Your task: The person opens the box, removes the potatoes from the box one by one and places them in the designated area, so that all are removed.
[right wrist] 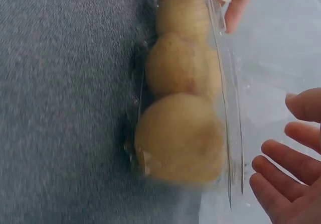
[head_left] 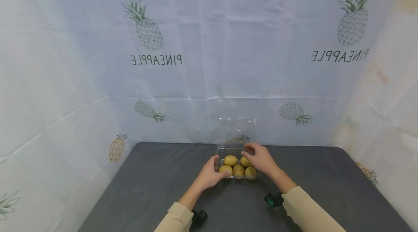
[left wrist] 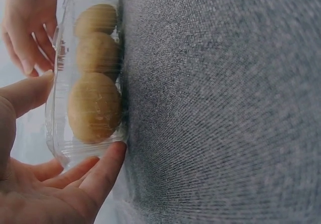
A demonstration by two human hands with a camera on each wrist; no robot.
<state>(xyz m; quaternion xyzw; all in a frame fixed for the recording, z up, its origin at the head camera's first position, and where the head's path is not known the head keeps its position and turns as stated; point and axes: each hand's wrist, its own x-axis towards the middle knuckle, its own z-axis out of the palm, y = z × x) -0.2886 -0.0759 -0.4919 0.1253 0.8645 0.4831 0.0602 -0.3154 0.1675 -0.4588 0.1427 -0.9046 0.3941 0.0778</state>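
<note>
A clear plastic clamshell box [head_left: 237, 178] stands on the table with its lid [head_left: 236, 130] raised at the back. Inside lie several yellow-brown, rounded pieces that look like potatoes [head_left: 230, 160], the front row showing through the wall in both wrist views. My left hand [head_left: 209, 174] holds the box at its left end; in the left wrist view the thumb [left wrist: 32, 94] is at the rim and the fingers [left wrist: 103, 176] are against the end wall. Above the right part of the box is my right hand [head_left: 260, 157]. Its fingers [right wrist: 288, 161] are spread and hold nothing.
The dark grey table [head_left: 156, 188] extends to both sides and in front of the box. A pale cloth [head_left: 202, 61] printed with pineapples hangs behind and along both sides. The raised lid stands close to the back cloth.
</note>
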